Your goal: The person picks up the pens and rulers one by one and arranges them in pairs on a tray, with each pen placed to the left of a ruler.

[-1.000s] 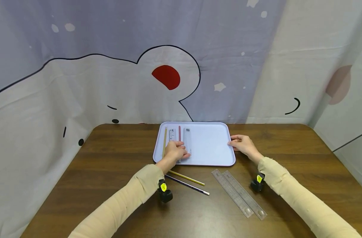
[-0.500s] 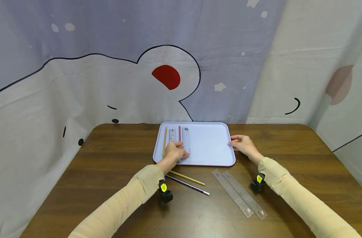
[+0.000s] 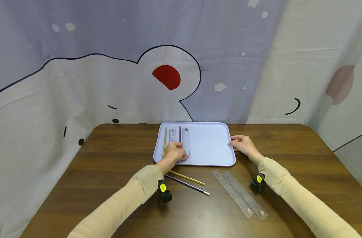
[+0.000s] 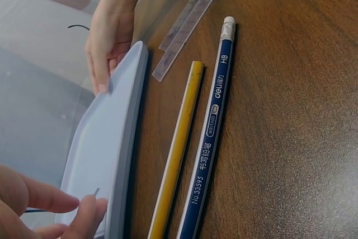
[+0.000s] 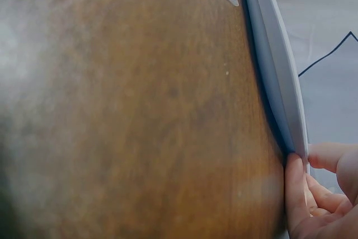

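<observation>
From my remote seat I'm looking at a pale blue tray (image 3: 209, 145) sitting toward the far middle of a brown wooden table (image 3: 109, 155). The left hand (image 3: 175, 151) is resting on the near left part of the tray, fingers laid on a clear ruler (image 3: 186, 138) that's lying lengthwise on the tray. From the head view the fingers are looking fairly straight and pressing down rather than wrapping around it, and the left wrist view is only showing fingertips (image 4: 59, 201) hovering over the tray surface, so I'm calling it a flat touch, not a clamp. Just left of that ruler, a red pencil (image 3: 179, 129), another clear ruler (image 3: 172, 134) and a yellow pencil (image 3: 164, 140) are lying side by side in the tray, all running near to far. The right hand (image 3: 242, 144) is sitting at the tray's right edge, and the right wrist view is showing the thumb and fingers (image 5: 293, 186) pinching the rim. On the table near the tray, a second yellow pencil (image 3: 187, 178) and a dark blue pencil (image 3: 187, 185) are lying close together at a slant, just right of the left wrist. Further right, two more clear rulers (image 3: 239, 193) are lying side by side and touching, angled toward the near right.
</observation>
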`<action>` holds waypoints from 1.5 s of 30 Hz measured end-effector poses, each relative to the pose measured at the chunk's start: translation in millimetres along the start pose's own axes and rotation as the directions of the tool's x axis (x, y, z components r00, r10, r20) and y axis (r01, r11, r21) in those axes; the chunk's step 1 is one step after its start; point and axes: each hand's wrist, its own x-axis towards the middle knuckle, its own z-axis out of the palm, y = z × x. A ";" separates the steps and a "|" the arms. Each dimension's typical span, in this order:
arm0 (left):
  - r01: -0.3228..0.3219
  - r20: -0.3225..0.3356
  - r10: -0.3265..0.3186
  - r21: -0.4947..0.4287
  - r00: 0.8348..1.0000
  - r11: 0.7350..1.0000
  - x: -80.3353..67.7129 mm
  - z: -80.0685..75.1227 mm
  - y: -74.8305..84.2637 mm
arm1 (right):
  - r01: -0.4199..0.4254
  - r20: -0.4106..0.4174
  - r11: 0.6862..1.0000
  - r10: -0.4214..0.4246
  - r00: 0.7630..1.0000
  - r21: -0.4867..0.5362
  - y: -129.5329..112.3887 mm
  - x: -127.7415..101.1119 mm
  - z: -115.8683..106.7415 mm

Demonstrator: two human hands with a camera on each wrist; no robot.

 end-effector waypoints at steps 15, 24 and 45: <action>0.025 0.033 -0.027 0.059 0.999 0.998 1.5 -2.5 2.6 | 0.006 0.002 1.000 -0.006 1.000 -0.002 0.0 0.5 -0.3; 0.052 0.055 -0.057 0.093 0.997 0.994 0.8 -5.3 3.6 | 0.005 0.006 1.000 -0.005 1.000 -0.003 0.2 0.9 -0.3; 0.061 0.081 -0.076 0.176 0.994 0.983 -1.0 -7.6 4.7 | -0.003 0.002 1.000 0.003 1.000 -0.015 2.9 1.6 -1.9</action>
